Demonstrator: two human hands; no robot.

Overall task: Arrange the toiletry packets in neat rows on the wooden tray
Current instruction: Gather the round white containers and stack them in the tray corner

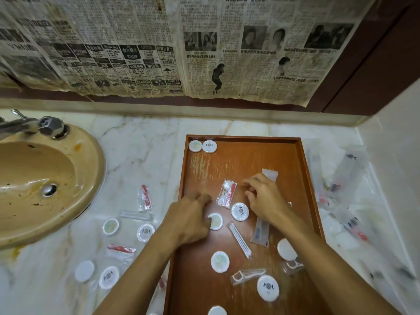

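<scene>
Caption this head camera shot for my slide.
Both hands sort toiletry packets on a wooden tray beside a sink.

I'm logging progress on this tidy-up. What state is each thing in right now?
wooden tray: flat on the counter, mostly unsorted
two round soaps: side by side in the tray's far left corner
loose packets: scattered across the tray
left hand: fingers on a round soap
right hand: fingers curled, grip unclear
counter packets: not yet on the tray
sink: stained, tap off

Newspaper sheets (159, 48) on wall: Chinese print, mostly too small to read; one ad box reads "RM299" (phone numbers beneath blurred). Round packets (209, 146) on tray: dark emblem, lettering illegible.
</scene>
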